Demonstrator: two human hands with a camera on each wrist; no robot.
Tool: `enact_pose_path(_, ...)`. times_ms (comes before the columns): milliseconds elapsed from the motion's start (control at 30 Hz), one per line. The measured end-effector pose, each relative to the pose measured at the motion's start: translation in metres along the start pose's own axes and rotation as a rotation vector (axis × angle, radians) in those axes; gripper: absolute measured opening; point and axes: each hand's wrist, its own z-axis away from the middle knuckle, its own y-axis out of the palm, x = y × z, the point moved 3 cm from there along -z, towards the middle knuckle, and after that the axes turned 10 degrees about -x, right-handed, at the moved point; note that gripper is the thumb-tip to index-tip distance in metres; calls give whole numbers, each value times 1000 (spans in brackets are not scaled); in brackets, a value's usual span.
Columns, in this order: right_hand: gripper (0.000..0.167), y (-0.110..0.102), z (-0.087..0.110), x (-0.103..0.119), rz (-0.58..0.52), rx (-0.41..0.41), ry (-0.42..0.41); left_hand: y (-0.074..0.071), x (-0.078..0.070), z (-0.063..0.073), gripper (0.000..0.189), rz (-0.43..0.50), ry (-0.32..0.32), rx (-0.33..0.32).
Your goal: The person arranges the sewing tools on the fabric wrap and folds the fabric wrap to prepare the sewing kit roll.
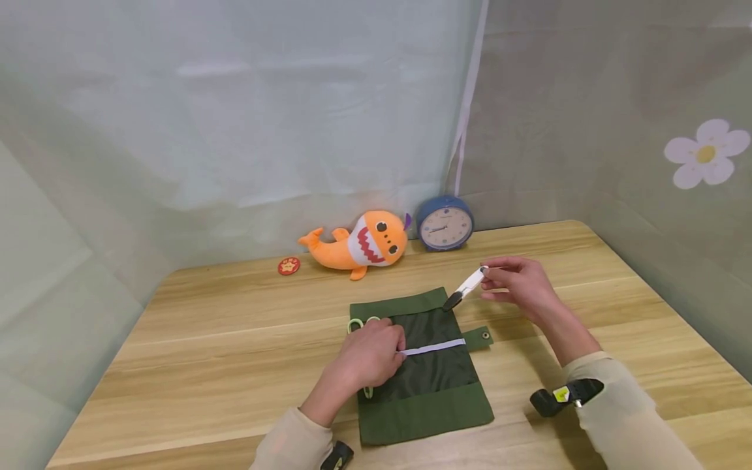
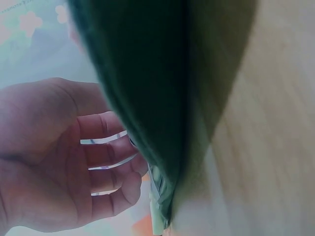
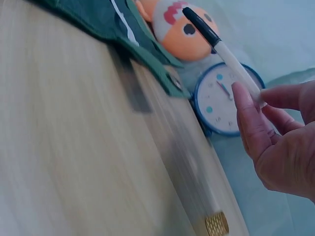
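A green fabric roll-up case [image 1: 425, 414] lies unfolded, with a white elastic band [image 1: 435, 347] across its dark lining. My left hand [image 1: 373, 352] is over its left part, thumb and forefinger pinching the band's left end. Partly hidden beneath that hand are light green scissors [image 1: 354, 324], their handle loops showing at the far side. My right hand [image 1: 519, 284] pinches the end of a white marker pen [image 1: 472, 282] with a black cap. The pen slants down toward the case, cap [image 3: 201, 23] foremost, over the far right corner in the head view.
An orange plush shark [image 1: 376, 241] and a blue alarm clock [image 1: 445, 223] stand at the back of the wooden table [image 1: 235, 365]. Left of the shark lies a round red badge [image 1: 288, 266]. A snap strap [image 1: 478, 338] sticks out from the case's right side. Curtains hang behind.
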Motion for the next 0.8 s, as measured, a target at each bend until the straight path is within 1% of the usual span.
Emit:
enact_pose_path(200,46,19,-1,-1,2,39,-1,0,0,0,9,6,-8,0)
enact_pose_path(433,44,44,-3,-4,53,67,6,-1,0,-1,8,4,-23,11)
enact_pose_path(600,44,59,-4,-9,49,109,30,1,0,-1,8,3,-28,15)
enact_pose_path(800,40,74,-3,-15,83,165,16,3,1,-2,11,-6,-34,16)
